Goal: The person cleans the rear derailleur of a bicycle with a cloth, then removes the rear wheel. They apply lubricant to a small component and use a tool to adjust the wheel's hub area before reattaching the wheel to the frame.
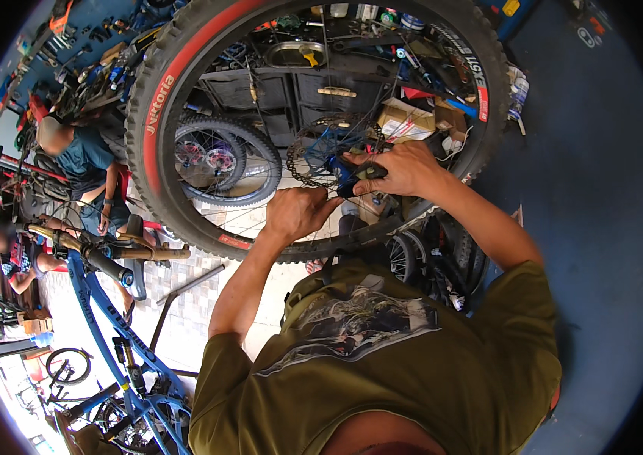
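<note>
A large bicycle wheel with a knobbly black tyre and red bands stands in front of me, its spokes spanning the view. Inside it are a perforated disc rotor and some blue parts around the hub. My right hand reaches in by the hub, its fingers wrapped round a dark tool with a black grip. Just left of it, my left hand is closed, thumb and forefinger pinched toward the same spot among the spokes. What the left fingers hold is too small to make out.
A blue bicycle frame with handlebars stands at my left. Behind the wheel are a dark cabinet, an open cardboard box and spare wheels. One person sits at the far left, another beyond. A blue wall rises right.
</note>
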Demonstrator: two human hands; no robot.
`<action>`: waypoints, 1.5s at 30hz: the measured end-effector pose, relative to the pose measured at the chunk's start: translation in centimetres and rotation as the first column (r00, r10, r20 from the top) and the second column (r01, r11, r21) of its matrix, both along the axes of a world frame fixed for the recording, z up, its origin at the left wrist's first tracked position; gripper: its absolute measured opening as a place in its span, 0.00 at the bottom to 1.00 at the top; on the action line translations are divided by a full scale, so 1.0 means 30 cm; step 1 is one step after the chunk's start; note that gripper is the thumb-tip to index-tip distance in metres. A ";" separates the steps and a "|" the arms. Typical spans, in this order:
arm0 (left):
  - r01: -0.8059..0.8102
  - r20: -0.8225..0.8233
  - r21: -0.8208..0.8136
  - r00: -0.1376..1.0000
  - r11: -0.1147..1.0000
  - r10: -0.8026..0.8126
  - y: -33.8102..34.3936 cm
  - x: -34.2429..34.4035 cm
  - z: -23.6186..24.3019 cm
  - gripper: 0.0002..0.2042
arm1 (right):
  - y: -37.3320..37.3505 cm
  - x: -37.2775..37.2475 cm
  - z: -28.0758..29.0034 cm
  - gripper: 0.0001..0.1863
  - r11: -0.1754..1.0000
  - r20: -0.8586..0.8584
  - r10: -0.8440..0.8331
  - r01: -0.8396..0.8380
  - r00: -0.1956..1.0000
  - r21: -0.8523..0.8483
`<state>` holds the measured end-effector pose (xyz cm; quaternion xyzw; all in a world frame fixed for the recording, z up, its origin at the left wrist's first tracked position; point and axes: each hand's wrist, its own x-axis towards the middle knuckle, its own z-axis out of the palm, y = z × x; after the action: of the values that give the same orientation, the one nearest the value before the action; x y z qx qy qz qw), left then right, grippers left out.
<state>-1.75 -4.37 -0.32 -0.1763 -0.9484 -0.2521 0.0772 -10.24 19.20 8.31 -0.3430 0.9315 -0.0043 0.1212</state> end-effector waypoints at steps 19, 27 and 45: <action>-0.142 0.163 0.034 0.977 0.989 0.134 -0.112 0.007 -0.054 0.28 | 0.272 0.124 -0.185 0.16 0.286 0.380 -0.319 0.470 0.869 -0.835; -0.152 -0.017 0.143 0.988 0.978 0.156 -0.151 -0.012 -0.125 0.25 | -0.016 0.210 -0.582 0.25 -0.393 0.807 0.512 0.916 0.294 -0.084; -0.175 0.140 0.890 0.984 0.421 0.113 0.258 -0.154 -0.282 0.18 | -0.184 -0.121 0.041 0.16 -0.240 0.249 0.015 0.245 0.968 -0.939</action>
<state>-6.37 3.37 -8.77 -0.0190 -0.6824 -0.7146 0.1527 -13.86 13.68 9.54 -0.2163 0.5877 -0.7708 -0.1170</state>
